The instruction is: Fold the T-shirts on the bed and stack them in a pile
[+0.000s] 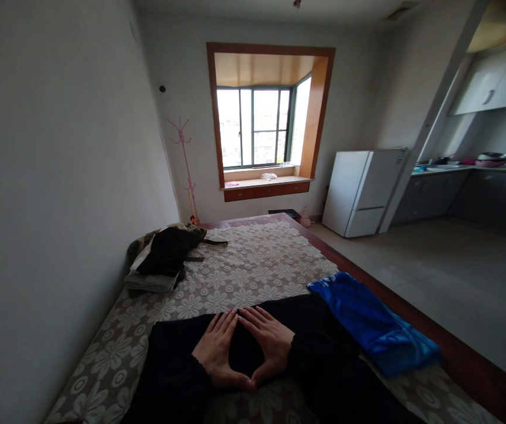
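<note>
A black garment [173, 338] lies spread over the flower-patterned tablecloth [253, 259]; its kind cannot be made out. My left hand [218, 347] rests flat on it, fingers stretched forward. Beside it my right hand [271, 341] lies flat too, palm down. Thumbs and forefingers meet at their tips, framing a diamond of black cloth. Neither hand grips anything. Black sleeves cover both wrists and blend into the garment. To the right of my right hand lies a folded blue garment [371, 321] with lighter blue and white markings.
Folded clothes [164, 253] are piled at the table's left, against the wall. The dark red table edge [359, 262] runs along the right. Beyond stand a pink coat stand [186, 165], a window [253, 126], a white fridge [363, 191] and a kitchen counter [469, 171].
</note>
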A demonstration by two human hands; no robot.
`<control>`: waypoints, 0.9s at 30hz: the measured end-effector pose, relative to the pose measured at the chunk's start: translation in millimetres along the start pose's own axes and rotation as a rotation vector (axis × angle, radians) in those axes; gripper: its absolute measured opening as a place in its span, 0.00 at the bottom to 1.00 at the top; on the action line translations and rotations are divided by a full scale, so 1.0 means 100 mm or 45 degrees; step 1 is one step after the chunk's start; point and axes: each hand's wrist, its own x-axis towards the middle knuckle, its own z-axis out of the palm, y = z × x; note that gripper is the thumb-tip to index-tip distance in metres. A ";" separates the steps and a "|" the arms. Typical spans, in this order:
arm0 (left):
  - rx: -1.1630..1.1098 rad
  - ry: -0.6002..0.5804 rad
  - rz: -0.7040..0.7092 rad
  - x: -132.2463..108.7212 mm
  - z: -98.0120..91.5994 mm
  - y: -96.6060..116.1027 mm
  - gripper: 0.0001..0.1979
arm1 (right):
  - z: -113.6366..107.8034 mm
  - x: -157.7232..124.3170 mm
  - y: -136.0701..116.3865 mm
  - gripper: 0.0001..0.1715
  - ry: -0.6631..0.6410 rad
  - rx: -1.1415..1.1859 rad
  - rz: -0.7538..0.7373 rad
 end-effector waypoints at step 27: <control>-0.021 0.028 -0.016 0.00 -0.02 0.03 0.69 | -0.02 0.02 -0.03 0.76 -0.007 0.007 0.003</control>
